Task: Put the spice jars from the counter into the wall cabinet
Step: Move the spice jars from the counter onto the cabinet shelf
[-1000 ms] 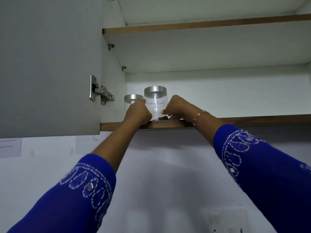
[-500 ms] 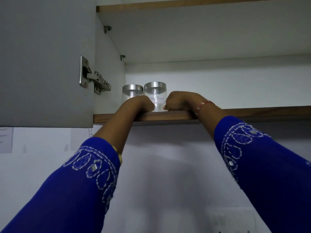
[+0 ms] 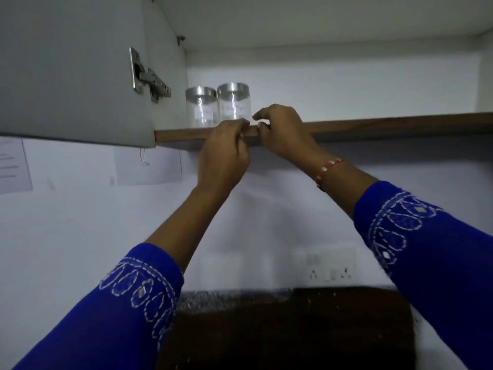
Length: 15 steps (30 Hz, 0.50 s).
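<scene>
Two clear spice jars with silver lids stand side by side at the left end of the wall cabinet's lower shelf (image 3: 373, 126): the left jar (image 3: 201, 106) against the cabinet side, the right jar (image 3: 234, 102) with a handwritten label. My left hand (image 3: 224, 153) and my right hand (image 3: 282, 129) hang in front of the shelf's front edge, below and in front of the jars. Both hands have loosely curled fingers and hold nothing. Neither hand touches a jar.
The grey cabinet door (image 3: 69, 65) stands open at the left, its metal hinge (image 3: 148, 76) showing. A dark counter (image 3: 280, 329) lies below, with a wall socket plate (image 3: 329, 267) above it. Papers (image 3: 13, 166) hang on the white wall at the left.
Both hands let go of the labelled jar and drew back from the shelf to its front edge. The jar now stands next to the other one. The camera tilted down, showing the counter.
</scene>
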Each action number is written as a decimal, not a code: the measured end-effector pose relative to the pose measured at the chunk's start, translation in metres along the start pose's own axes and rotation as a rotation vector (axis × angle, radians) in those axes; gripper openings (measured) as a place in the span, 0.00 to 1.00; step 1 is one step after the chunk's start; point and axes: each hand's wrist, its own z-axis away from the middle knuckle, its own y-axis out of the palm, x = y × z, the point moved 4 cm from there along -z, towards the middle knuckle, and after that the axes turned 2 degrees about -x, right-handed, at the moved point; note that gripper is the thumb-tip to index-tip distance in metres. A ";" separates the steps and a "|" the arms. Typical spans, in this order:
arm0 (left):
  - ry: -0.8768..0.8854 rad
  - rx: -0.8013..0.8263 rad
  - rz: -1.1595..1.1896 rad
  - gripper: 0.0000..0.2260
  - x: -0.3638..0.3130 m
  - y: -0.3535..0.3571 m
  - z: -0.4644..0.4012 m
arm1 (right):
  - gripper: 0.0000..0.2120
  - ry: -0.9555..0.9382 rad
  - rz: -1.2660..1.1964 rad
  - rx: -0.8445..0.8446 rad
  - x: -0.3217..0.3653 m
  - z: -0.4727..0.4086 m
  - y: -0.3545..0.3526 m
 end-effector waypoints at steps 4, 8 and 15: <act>-0.032 0.046 0.115 0.16 -0.030 -0.015 0.049 | 0.15 -0.008 -0.085 -0.052 0.003 0.056 -0.025; -0.150 0.116 0.203 0.16 -0.050 -0.026 0.100 | 0.16 0.047 -0.157 -0.045 -0.002 0.117 -0.042; -0.301 0.284 0.332 0.16 -0.080 -0.036 0.208 | 0.15 0.282 -0.290 0.028 -0.019 0.245 -0.049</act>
